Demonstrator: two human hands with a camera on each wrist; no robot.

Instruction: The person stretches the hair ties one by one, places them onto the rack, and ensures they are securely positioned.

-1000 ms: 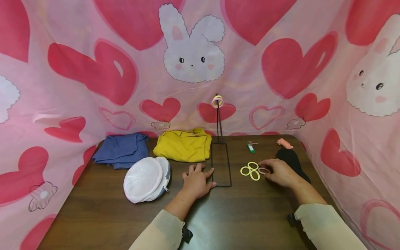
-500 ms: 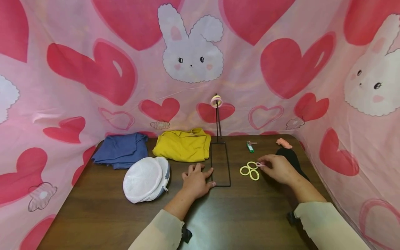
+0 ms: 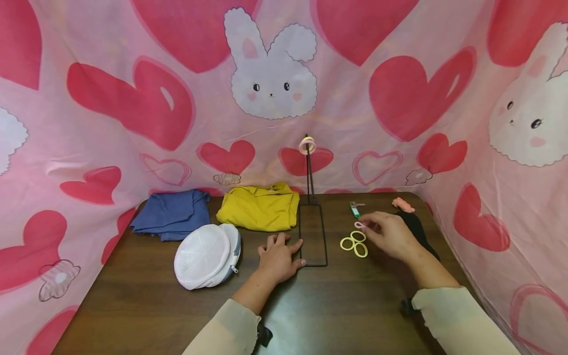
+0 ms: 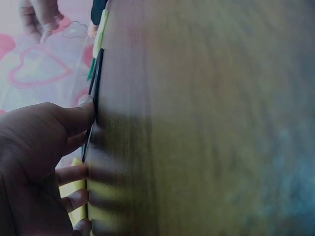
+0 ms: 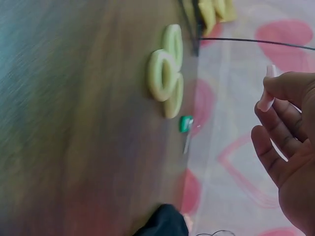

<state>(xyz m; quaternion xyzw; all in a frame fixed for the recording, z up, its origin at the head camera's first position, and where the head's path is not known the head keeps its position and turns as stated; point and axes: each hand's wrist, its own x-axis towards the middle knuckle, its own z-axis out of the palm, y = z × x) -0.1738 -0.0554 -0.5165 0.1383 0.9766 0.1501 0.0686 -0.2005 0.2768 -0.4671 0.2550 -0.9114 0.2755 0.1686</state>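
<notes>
One pink ring (image 5: 266,102) is pinched in the raised right hand (image 3: 390,236), left hand (image 3: 278,259) splayed.

The head view was fairly bright and clear under soft, even light, with a pale sheen on the near counter (image 3: 306,310) and the backdrop (image 3: 532,197) stretched toward the sides. The left wrist view was dimmer and hazy: smudged shadows lay beside the left hand (image 4: 39,152), and bluish glare (rather milky) spread lower right. The right wrist view showed the rings (image 5: 173,73) slightly soft.
</notes>
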